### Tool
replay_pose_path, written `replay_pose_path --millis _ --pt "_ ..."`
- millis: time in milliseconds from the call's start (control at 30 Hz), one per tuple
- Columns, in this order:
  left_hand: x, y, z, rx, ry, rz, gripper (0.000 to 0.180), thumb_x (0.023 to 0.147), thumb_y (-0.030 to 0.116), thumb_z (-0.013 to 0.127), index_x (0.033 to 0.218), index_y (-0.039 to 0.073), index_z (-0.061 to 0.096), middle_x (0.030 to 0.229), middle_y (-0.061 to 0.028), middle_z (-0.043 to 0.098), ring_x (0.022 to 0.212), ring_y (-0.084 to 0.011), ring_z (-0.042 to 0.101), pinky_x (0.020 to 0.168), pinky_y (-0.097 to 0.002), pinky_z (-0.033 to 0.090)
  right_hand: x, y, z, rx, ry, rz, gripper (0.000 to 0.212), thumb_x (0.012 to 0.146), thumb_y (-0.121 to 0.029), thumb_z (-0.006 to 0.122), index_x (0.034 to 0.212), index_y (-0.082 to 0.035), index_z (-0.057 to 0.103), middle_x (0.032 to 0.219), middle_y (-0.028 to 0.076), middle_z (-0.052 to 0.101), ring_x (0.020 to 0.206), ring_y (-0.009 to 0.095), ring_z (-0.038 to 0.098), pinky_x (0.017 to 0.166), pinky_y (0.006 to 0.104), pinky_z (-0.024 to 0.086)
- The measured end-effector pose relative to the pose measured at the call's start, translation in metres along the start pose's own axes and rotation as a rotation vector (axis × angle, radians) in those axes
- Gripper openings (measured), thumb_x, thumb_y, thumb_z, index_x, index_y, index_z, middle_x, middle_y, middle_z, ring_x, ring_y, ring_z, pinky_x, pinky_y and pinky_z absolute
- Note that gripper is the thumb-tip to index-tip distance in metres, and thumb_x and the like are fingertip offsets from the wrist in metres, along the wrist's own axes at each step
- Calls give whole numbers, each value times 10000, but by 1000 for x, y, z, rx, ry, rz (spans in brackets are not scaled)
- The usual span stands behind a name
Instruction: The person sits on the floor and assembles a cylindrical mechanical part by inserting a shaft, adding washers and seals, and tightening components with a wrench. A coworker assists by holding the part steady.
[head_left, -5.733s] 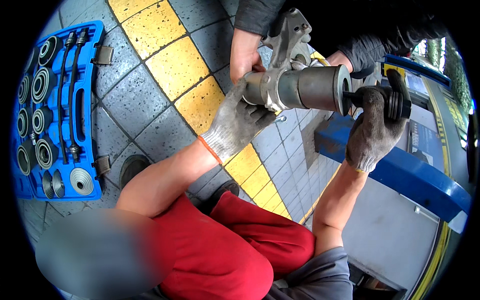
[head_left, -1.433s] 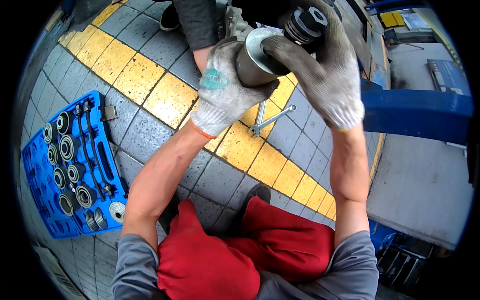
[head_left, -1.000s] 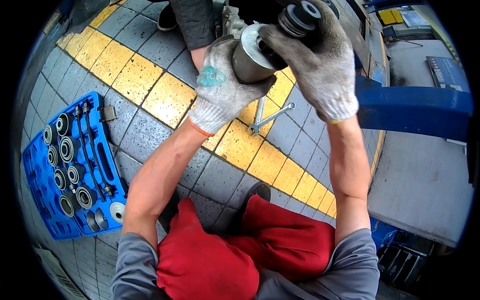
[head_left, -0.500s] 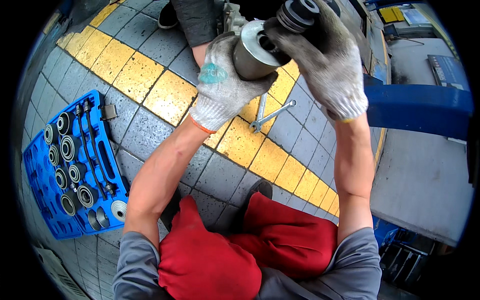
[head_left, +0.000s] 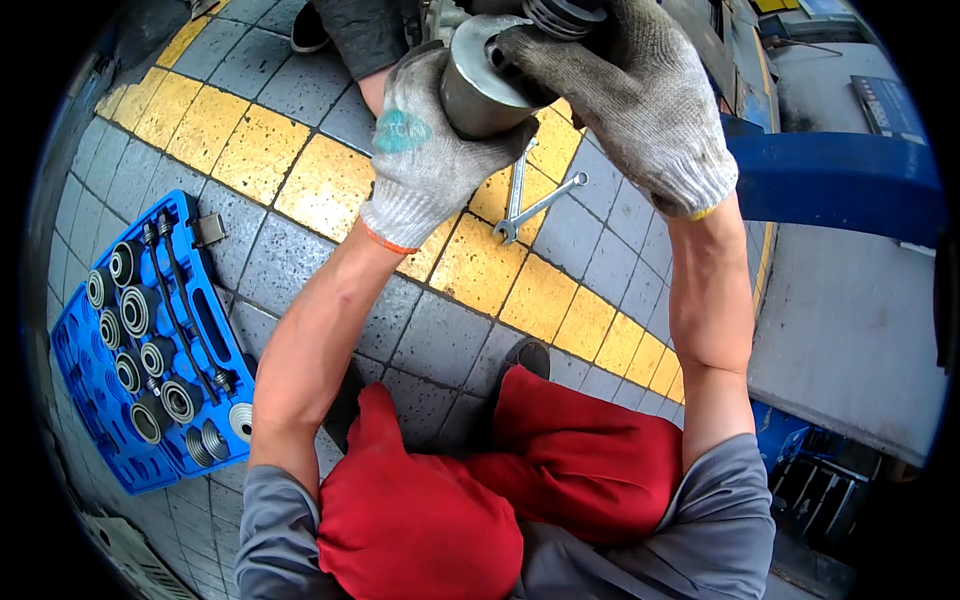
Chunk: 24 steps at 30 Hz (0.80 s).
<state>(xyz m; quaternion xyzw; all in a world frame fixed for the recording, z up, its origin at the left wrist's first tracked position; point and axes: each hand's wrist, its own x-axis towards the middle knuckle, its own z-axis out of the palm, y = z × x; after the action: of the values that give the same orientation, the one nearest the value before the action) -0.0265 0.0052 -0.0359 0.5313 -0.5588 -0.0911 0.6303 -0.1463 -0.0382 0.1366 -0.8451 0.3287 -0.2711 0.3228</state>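
Worn on the person's head, the left of two side-by-side fisheye cameras looks steeply down over the red trousers (head_left: 420,510) to the tiled floor (head_left: 440,335), with the left hand (head_left: 430,145) and right hand (head_left: 645,115) close, near its upper edge.

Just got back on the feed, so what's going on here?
The person's gloved left hand grips a metal cylinder. The gloved right hand is around a dark ridged part at the cylinder's end; its grip is partly hidden. Two wrenches lie on the tiled floor, and an open blue case sits to the left.
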Motion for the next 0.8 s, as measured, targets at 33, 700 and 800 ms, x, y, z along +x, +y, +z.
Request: replay_pose_path --millis 33,700,800 --pt "0 2 -1 -22 -18 -59 853 660 326 979 1316 6 537 1252 -186 576 1178 -314 584 998 -436 529 1 -8 0 70 6 50 603 913 -189 813 1412 12 540 1258 152 687 1138 212 677 1022 347 538" --pt "2 -4 1 -14 -24 32 806 710 270 960 1345 1 543 1234 -172 650 1101 -293 698 937 -402 594 1 -3 14 124 57 72 691 873 -97 846 1462 6 499 1336 128 624 1203 169 613 1060 337 499" --pt "1 -7 1 9 -9 42 820 708 286 959 1349 -5 539 1253 -185 638 1110 -310 692 937 -409 594 0 -27 12 -84 66 123 612 894 -112 812 1419 9 523 1295 129 639 1176 196 622 1049 343 499"
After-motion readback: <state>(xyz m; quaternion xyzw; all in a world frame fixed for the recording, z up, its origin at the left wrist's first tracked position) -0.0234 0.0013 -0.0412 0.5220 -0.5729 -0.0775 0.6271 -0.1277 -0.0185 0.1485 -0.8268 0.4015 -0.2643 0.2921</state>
